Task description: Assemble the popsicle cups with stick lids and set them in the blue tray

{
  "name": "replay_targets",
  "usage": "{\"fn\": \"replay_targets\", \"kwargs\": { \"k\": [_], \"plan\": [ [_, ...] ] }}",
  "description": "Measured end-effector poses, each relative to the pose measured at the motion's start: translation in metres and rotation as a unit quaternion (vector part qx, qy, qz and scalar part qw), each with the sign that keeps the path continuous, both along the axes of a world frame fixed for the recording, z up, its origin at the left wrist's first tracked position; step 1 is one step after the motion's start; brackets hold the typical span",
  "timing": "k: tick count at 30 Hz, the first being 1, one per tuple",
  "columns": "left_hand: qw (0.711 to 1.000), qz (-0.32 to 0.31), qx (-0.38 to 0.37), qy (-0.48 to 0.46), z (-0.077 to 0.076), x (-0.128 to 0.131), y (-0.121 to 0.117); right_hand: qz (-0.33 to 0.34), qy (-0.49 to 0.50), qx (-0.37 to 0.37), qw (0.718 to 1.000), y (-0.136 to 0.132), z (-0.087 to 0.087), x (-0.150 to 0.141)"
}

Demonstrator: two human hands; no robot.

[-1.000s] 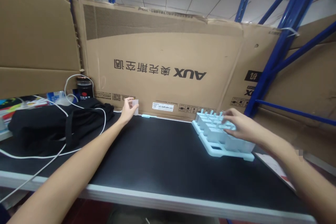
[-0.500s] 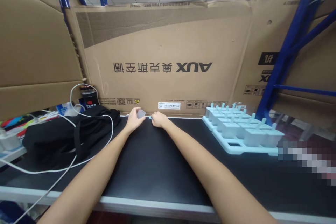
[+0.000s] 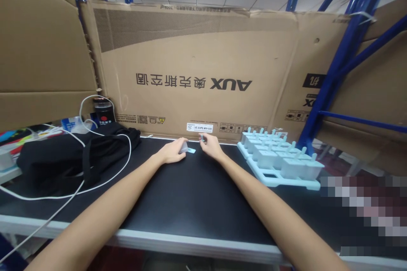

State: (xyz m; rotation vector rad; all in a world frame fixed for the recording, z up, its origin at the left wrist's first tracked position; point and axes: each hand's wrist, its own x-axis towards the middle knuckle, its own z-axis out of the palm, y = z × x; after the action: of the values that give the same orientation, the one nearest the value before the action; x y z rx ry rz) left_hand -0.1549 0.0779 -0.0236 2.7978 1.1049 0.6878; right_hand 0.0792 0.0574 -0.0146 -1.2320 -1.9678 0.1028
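On the black tabletop toward the back, my left hand curls around a small translucent popsicle mold cup, mostly covered by the fingers. A flat light blue piece sticks out beside the cup, touching or nearly touching it; I cannot tell whether it is joined to the cup. To the right, my right hand pinches a small light blue piece, stick-like but largely hidden by the fingertips. Farther right stands a light blue popsicle mold tray with several capped molds, their stick handles pointing up.
At the left lie a black cloth bag and a white cable looping over it. A dark jar stands behind them. Cardboard walls the back, and a blue rack post rises at the right.
My right hand has moved right, away from my left hand, with the small blue piece. My left hand has shifted right and lower with the cup; the flat blue piece now shows beside it.
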Motion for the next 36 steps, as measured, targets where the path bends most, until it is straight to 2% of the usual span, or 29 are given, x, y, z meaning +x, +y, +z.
{"fn": "replay_targets", "kwargs": {
  "k": [2,6,9,12,15,18,21,23,26,28,30,32,36],
  "plan": [
    [1.0,0.004,-0.008,0.0,0.0,0.001,-0.001,-0.007,0.03,-0.012,0.999,0.002,-0.002,0.003],
    [0.998,0.022,-0.044,-0.04,-0.003,0.0,0.005,0.019,0.0,0.005,1.0,-0.005,-0.005,0.001],
    [0.99,-0.011,-0.087,-0.113,-0.006,-0.003,0.01,0.025,-0.024,0.02,0.999,-0.014,-0.007,-0.006],
    [0.979,-0.041,-0.108,-0.17,-0.006,-0.005,0.013,0.058,-0.077,0.026,0.995,-0.019,-0.008,-0.013],
    [0.982,-0.022,-0.081,-0.171,-0.005,-0.008,0.012,0.086,-0.148,-0.01,0.985,-0.024,-0.005,-0.016],
    [0.99,0.005,-0.043,-0.134,-0.001,-0.009,0.007,0.065,-0.202,-0.04,0.976,-0.032,0.002,-0.014],
    [0.995,-0.01,-0.011,-0.097,0.004,-0.006,0.0,0.054,-0.211,-0.052,0.975,-0.041,0.011,-0.007],
    [0.995,-0.029,0.009,-0.096,0.008,-0.001,-0.005,0.067,-0.148,-0.067,0.984,-0.044,0.018,-0.003],
    [0.991,-0.041,0.028,-0.123,0.011,0.008,-0.009,0.098,0.056,-0.096,0.989,-0.044,0.025,-0.003],
    [0.988,-0.049,0.032,-0.146,0.012,0.013,-0.011,0.116,0.21,-0.123,0.963,-0.044,0.026,-0.007],
    [0.984,-0.063,0.03,-0.163,0.013,0.018,-0.013,0.14,0.311,-0.154,0.927,-0.046,0.025,-0.015],
    [0.983,-0.074,0.028,-0.168,0.013,0.021,-0.016,0.154,0.35,-0.178,0.907,-0.048,0.021,-0.022],
    [0.985,-0.084,0.034,-0.144,0.015,0.024,-0.021,0.155,0.353,-0.208,0.899,-0.051,0.016,-0.029]
  ]
}}
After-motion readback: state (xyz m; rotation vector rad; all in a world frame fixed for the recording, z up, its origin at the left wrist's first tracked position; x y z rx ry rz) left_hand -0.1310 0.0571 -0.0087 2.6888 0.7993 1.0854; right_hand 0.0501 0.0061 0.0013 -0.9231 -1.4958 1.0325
